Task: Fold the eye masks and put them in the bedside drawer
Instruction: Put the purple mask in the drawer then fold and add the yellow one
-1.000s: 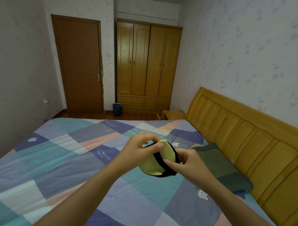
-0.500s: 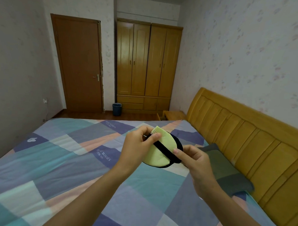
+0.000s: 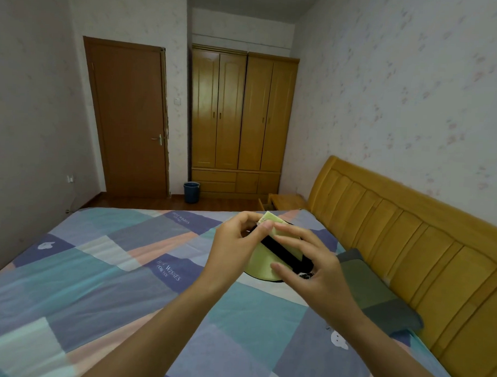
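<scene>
both hands hold a pale green eye mask (image 3: 262, 263) above the bed (image 3: 95, 281): left hand (image 3: 236, 242) pinches its top corner, right hand (image 3: 309, 265) grips its black strap (image 3: 278, 251).

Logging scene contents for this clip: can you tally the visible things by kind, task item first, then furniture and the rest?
Eye mask: 1, yellow-green with black strap, held by left hand and right hand
Bed: 1
Pillow: 1
Wardrobe: 1
Door: 1
Bedside table: 1
Blue bin: 1
Total: 7
</scene>
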Available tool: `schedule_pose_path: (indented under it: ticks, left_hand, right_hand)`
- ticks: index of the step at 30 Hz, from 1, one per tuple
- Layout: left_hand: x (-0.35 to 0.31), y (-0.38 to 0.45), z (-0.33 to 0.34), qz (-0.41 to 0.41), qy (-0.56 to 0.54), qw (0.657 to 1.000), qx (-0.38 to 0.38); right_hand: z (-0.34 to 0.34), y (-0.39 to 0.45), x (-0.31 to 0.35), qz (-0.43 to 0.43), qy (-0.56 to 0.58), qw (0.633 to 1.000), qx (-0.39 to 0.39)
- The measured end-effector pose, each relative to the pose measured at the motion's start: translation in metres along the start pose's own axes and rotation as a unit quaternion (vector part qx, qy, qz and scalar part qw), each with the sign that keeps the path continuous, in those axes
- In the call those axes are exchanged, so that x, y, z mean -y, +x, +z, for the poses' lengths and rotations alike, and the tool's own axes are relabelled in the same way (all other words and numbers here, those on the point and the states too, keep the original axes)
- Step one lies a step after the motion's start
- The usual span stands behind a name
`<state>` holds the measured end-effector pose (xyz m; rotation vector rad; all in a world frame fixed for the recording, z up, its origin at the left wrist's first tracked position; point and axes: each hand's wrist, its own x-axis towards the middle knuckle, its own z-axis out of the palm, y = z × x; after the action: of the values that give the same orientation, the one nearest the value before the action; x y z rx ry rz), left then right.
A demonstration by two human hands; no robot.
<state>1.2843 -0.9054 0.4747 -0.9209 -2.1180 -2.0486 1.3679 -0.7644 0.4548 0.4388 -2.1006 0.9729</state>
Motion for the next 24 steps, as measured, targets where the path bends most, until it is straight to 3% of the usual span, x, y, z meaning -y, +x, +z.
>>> schedule_pose_path:
  ticks: [5, 8, 11, 15, 24]
  left_hand:
    - [-0.012, 0.007, -0.01, 0.031, 0.012, 0.999, 0.034]
    - [-0.022, 0.017, -0.027, 0.082, 0.126, 0.989, 0.013]
    - [-0.035, 0.024, -0.05, 0.101, 0.281, 0.954, -0.027]
    - [-0.055, 0.021, -0.08, 0.082, 0.397, 0.912, -0.061]
    - [-0.107, -0.047, -0.124, 0.001, 0.483, 0.859, -0.171]
  right_hand:
    - [-0.011, 0.013, 0.001, 0.005, -0.012, 1.0, -0.023]
    - [-0.019, 0.024, 0.007, -0.008, -0.016, 1.0, -0.021]
    - [-0.031, 0.033, 0.013, -0.012, -0.007, 1.0, -0.019]
    - [-0.05, 0.047, 0.018, -0.031, 0.007, 0.999, -0.012]
    - [-0.037, 0.074, 0.051, -0.095, 0.101, 0.989, 0.059]
